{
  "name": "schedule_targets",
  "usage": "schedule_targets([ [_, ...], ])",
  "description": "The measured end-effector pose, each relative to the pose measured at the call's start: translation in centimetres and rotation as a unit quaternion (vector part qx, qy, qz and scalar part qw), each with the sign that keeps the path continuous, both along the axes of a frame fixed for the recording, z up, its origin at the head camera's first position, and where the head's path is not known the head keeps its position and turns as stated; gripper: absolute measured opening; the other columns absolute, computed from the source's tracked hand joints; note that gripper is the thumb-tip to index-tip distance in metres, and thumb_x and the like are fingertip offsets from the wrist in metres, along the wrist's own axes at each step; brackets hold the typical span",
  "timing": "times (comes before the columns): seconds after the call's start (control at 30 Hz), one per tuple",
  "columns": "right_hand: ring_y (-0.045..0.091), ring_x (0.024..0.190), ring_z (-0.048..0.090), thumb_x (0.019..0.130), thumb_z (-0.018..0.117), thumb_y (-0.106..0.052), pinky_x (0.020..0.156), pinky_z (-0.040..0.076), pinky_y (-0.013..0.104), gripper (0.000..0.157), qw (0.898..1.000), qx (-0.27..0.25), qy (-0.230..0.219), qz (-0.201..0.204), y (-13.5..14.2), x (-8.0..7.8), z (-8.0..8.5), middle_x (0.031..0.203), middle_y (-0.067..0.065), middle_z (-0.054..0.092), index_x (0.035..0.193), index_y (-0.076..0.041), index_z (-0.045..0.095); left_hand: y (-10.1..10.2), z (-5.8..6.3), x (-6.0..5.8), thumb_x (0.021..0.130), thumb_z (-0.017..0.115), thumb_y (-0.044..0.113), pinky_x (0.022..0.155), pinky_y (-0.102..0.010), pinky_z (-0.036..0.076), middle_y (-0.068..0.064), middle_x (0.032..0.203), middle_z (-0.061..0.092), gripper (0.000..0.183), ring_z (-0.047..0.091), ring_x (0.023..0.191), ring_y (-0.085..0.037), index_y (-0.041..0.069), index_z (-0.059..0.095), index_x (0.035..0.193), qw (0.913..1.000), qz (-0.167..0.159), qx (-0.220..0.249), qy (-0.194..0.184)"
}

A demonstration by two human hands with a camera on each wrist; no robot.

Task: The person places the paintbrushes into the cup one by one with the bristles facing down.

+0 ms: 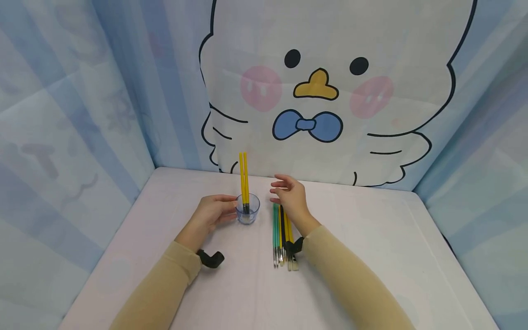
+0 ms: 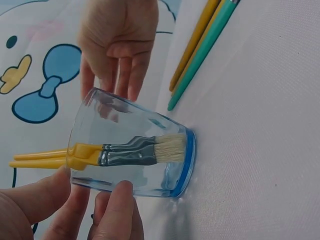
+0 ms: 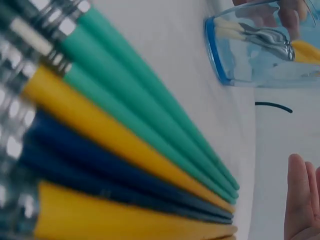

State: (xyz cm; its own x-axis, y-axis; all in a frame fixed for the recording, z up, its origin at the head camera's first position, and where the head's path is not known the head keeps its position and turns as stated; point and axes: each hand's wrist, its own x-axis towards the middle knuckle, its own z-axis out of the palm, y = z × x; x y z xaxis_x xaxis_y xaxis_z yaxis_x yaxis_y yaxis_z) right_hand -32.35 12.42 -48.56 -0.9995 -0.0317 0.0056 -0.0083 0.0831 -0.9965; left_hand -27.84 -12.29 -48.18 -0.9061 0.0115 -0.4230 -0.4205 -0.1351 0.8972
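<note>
Left hand [image 1: 211, 211] touches cup [image 1: 254, 209]; right hand [image 1: 294, 197] half-spread near brushes [image 1: 282, 231].

Free tabletop [image 1: 263, 247] separates the cup [image 1: 247, 220] from the brush row [image 1: 283, 233], while yellow handles [image 1: 246, 176] jut above the cup.

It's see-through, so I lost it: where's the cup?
In the head view, the cup is near the middle, between the left hand and the right hand, left of the loose brushes.

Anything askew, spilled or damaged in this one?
Nothing stands out: the clear cup stands upright with two yellow brushes in it, bristles down, and the loose brushes lie side by side on the table. No spill or damage shows.
</note>
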Motion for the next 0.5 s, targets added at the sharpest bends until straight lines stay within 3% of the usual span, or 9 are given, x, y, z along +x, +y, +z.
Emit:
schedule_targets([
  [0.2,0.045,0.120,0.071,0.104,0.058,0.005,0.093,0.068,0.050,0.046,1.000,0.002,-0.008,-0.007,1.5,0.4,-0.2,0.134,0.026,0.066,0.146,-0.012,0.064,-0.1,-0.1,0.0,0.099,0.075,0.003,0.096,-0.037,0.067,-0.016,0.127,0.070,0.037,0.076,0.104,-0.021,-0.001,0.070,0.136,1.0000,0.001,-0.004,-0.003],
  [0.5,0.045,0.119,0.071,0.102,0.059,0.005,0.096,0.066,0.057,0.047,1.000,0.009,-0.020,-0.020,3.5,0.8,-0.5,0.133,0.026,0.067,0.145,-0.012,0.064,-0.1,-0.2,-0.1,0.100,0.075,0.004,0.098,-0.038,0.067,-0.016,0.130,0.068,0.037,0.073,0.105,-0.021,0.000,0.070,0.137,1.0000,0.000,-0.005,-0.004],
])
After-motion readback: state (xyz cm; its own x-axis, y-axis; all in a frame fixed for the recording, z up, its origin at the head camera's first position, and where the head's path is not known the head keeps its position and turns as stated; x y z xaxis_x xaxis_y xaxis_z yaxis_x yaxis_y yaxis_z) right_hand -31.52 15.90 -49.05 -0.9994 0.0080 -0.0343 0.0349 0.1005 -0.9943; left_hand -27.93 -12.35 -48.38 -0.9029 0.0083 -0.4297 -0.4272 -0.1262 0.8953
